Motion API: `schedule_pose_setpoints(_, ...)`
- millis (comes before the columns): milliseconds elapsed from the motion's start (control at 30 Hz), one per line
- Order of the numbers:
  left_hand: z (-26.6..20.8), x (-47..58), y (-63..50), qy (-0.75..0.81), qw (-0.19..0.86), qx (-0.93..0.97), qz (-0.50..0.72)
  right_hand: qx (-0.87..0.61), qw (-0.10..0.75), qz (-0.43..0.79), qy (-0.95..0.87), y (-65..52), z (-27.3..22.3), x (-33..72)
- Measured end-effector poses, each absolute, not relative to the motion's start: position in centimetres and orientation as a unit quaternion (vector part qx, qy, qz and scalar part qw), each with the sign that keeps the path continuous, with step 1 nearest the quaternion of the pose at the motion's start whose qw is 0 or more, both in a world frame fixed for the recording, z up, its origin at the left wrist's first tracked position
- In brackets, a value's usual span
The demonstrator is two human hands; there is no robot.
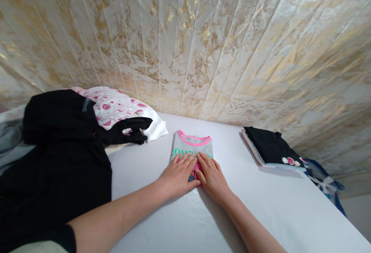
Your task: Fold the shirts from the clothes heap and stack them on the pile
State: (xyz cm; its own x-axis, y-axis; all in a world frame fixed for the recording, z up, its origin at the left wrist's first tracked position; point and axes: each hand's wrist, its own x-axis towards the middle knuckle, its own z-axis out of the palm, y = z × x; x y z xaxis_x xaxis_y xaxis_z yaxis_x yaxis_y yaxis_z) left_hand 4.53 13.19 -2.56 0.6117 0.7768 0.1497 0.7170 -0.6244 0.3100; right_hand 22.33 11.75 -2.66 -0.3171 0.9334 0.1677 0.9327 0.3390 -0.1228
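Observation:
A folded grey T-shirt (193, 150) with a pink neckband and green lettering lies on the white table, its collar facing away from me. My left hand (179, 174) rests flat on the shirt's lower left part, fingers stretched out. Beside it, my right hand (213, 175) lies flat on the lower right part, fingers also extended. The two thumbs come close together over the near edge. Between the hands a bit of a pink and dark blue print shows; the rest of that print is covered by them.
On the left is a heap of loose clothes, with a black garment (58, 168) and a white cloth with pink prints (116, 104). At the right stands a stack of folded clothes topped by a black one (269, 145). A gold-patterned curtain (185, 52) hangs behind the table (232, 141).

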Motion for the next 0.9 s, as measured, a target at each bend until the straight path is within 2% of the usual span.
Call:
schedule_pose_setpoints(400,-2.0,4.3,13.4,0.424,0.129,0.885,0.14,-0.572,0.113,0.006,-0.813,11.7,-2.4,22.2)
schedule_pose_setpoints(633,-2.1,2.7,16.0,0.535,0.081,0.83,0.133,-0.568,0.122,0.019,-0.813,11.8,-2.0,22.3)
schedule_pose_setpoints(900,-0.9,2.5,15.6,0.521,0.058,0.843,0.12,-0.554,0.134,0.03,-0.821,10.7,-0.1,21.7)
